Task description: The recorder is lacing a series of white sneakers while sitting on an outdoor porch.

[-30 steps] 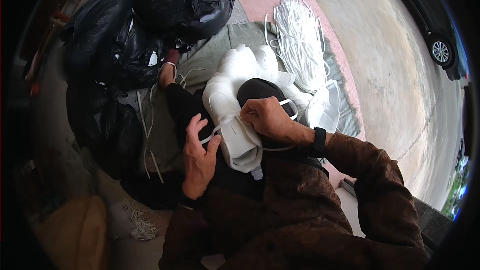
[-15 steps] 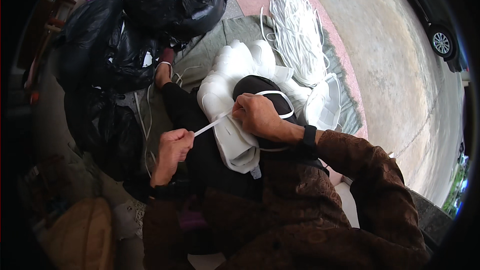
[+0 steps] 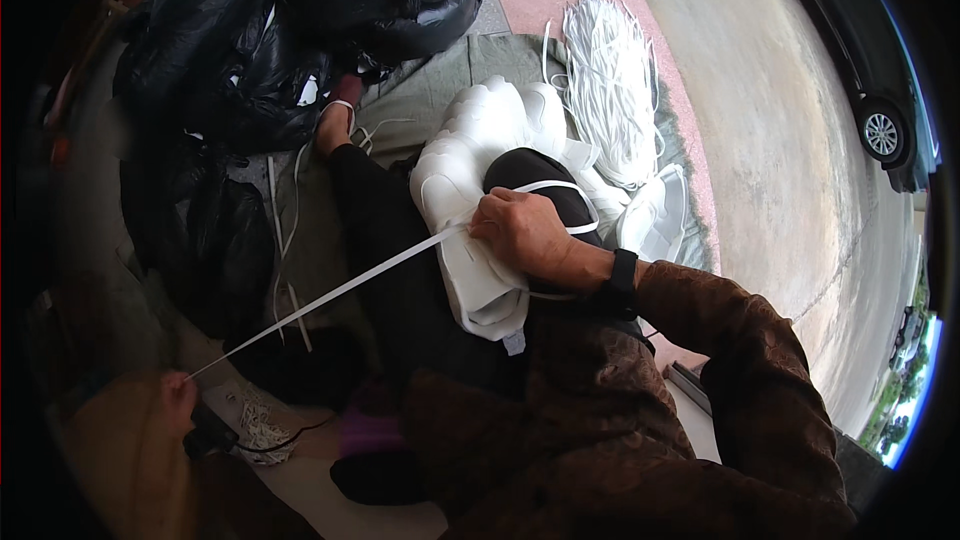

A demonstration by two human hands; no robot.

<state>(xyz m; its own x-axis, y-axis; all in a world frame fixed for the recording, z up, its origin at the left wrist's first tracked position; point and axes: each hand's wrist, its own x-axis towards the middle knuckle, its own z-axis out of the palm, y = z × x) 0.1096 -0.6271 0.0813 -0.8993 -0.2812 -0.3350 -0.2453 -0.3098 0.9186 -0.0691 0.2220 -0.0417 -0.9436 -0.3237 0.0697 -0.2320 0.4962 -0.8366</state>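
Observation:
A white shoe (image 3: pixel 462 275) lies across my lap, toe pointing away and its opening toward me. My right hand (image 3: pixel 535 235) is closed on its lacing area, the fingertips pinched where a white shoelace (image 3: pixel 340 289) comes out; exactly what is under them is hidden. Far out at the lower left, my left hand (image 3: pixel 180 402) is closed on the other end of that lace, which runs taut between both hands. Another stretch of lace loops over my dark-clad knee (image 3: pixel 540 172). Beyond the shoe, several more white shoes (image 3: pixel 490 110) lie bunched together.
A thick bundle of white laces (image 3: pixel 610 90) rests on the grey-green cloth (image 3: pixel 440 60) at the far right. Black plastic bags (image 3: pixel 390 0) stand at the far left. Loose laces (image 3: pixel 290 230) trail beside my leg. A parked car (image 3: pixel 880 90) shows at the right.
My left hand has moved down and far left, drawing out a much longer length of lace. The right hand has stayed on the shoe. The view has shifted slightly.

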